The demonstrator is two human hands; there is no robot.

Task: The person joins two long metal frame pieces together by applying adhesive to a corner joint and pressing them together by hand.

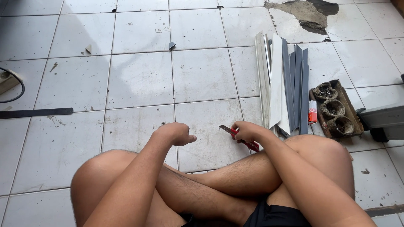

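Right now your right hand (246,131) is grasping a red utility knife (244,141) just above the tiled floor (202,75), near the bundle of grey and white strips (283,84). Your left hand (176,133) is clenched, holding nothing, beside it.

- The right hand (246,131) closes over the middle of the red-handled utility knife (244,139), hiding its grip
- The dark grey box (383,122) runs off the right edge
- The flat black strip (38,112) and the black cable loop (17,86) are cut off at the left
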